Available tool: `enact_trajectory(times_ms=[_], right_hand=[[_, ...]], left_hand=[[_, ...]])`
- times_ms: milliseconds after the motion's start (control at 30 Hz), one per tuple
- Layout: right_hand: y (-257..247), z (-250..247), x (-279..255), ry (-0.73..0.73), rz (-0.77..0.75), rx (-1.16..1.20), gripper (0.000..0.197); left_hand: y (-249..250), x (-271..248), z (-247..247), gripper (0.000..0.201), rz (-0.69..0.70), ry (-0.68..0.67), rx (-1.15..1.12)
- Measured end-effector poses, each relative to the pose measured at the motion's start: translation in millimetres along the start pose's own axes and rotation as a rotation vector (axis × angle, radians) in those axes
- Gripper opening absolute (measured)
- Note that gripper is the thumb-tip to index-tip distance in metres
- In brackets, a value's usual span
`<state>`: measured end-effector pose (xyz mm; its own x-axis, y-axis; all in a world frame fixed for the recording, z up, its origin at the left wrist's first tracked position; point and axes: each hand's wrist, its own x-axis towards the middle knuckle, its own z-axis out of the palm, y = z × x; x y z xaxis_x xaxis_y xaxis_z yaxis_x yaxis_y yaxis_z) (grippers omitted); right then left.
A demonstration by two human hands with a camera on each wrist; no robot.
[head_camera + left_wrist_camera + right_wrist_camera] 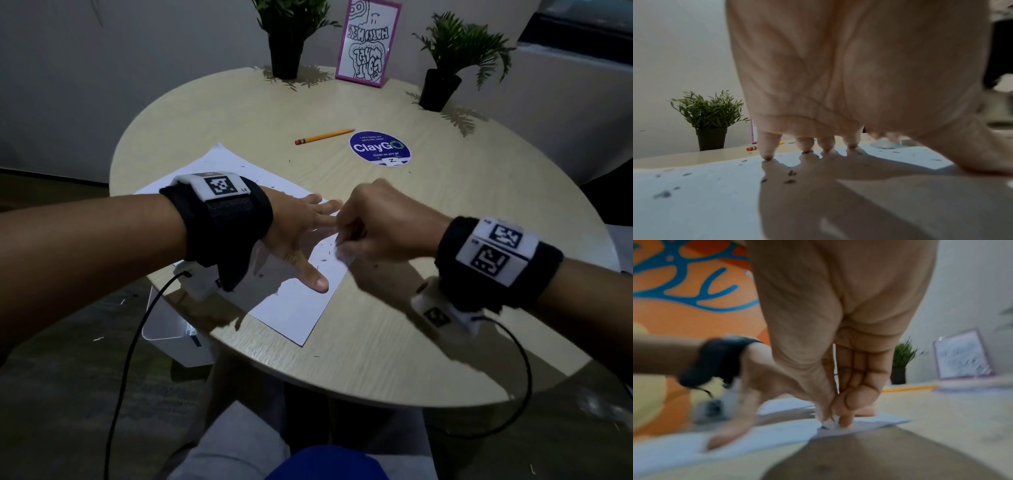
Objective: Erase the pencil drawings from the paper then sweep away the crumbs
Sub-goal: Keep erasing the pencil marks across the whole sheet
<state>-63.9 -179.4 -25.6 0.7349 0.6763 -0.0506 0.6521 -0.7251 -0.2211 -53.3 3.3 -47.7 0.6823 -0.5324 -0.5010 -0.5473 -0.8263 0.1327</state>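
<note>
Spanning most of the head view, the round table [445,240] carries the white paper [294,308] at its near left edge. The left hand [294,233] lies spread, fingertips [767,156] pressing the sheet. The right hand [373,222] pinches a white eraser [344,255] against the paper's right edge. A pencil [323,136] lies well beyond. Dark crumbs [790,177] dot the paper.
</note>
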Motion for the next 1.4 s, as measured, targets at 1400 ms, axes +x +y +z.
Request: enact_trajectory(times_ms=[1400], right_hand=[[-33.0, 7.9, -2.5, -0.066, -0.088, 0.061, 0.015]], left_hand=[[23.1, -14.6, -11.2, 0.087, -0.064, -0.038, 0.127]])
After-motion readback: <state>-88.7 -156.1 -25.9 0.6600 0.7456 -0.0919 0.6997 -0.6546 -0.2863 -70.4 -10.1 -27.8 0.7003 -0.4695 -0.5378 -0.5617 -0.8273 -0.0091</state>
